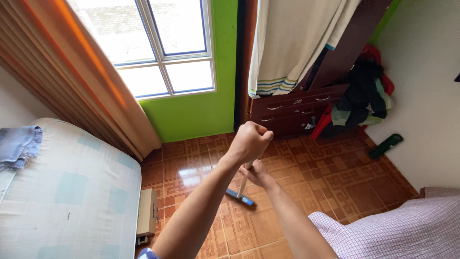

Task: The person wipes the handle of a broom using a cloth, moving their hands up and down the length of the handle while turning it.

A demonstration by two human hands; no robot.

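Note:
My left hand (251, 139) is clenched in a fist around the top of a pale broom handle (244, 182). Just below it, my right hand (257, 173) grips the same handle. The handle runs down to a blue broom head (240, 196), which rests on the brown patterned tile floor (306, 182). Most of the handle is hidden by my hands.
A mattress (67, 192) with a blue towel (19, 144) lies at left, a beige box (146, 211) beside it. Ahead are a window (158, 43), an orange curtain (86, 81) and a dark dresser (297, 108) with clothes (364, 96). A green object (385, 145) lies by the right wall, checked cloth (407, 225) nearby.

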